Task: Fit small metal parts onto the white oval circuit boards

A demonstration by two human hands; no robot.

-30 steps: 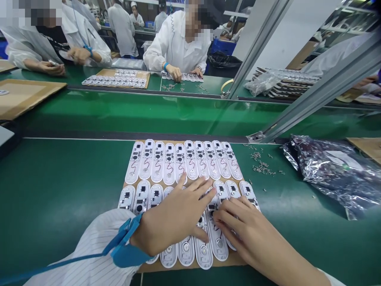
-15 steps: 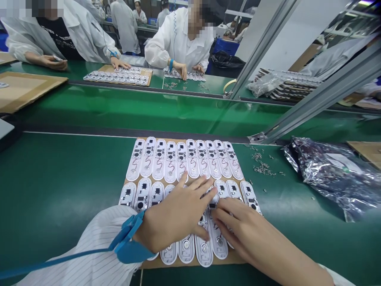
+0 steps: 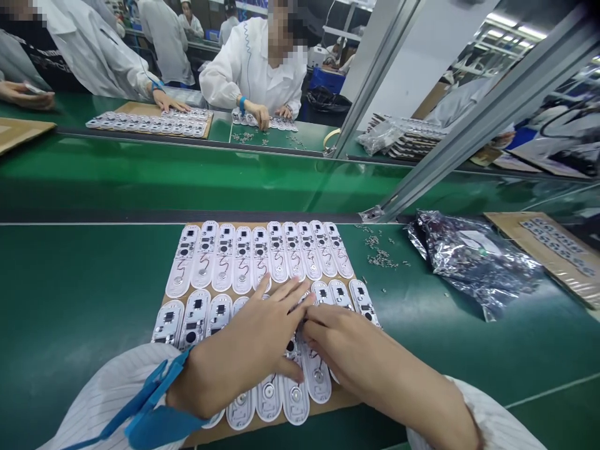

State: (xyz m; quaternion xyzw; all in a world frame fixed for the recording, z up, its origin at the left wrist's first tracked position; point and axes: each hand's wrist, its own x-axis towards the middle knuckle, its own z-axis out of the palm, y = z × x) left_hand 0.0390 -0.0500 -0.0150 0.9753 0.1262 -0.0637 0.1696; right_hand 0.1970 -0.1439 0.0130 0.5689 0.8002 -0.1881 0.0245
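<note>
Two rows of white oval casings [image 3: 226, 257] with black chips and red wires lie side by side on a brown cardboard sheet [image 3: 344, 400]. Over the lower row my left hand [image 3: 253, 344] rests with its fingers spread, a blue strap round its wrist. Close beside it, my right hand [image 3: 349, 337] has its fingers bent together over a casing right of the middle. Its fingertips are partly covered, and whatever is between them cannot be made out.
Small metal parts [image 3: 380, 257] are scattered right of the sheet, near a silvery plastic bag [image 3: 469, 256]. Another cardboard sheet [image 3: 557, 250] lies far right. A metal post [image 3: 422, 169] slants upward behind. People in white coats [image 3: 262, 69] work across the green divider.
The view has swung to the right, so the scene sits further left and more of the right-hand cardboard shows. Both hands keep nearly the same place over the casings.
</note>
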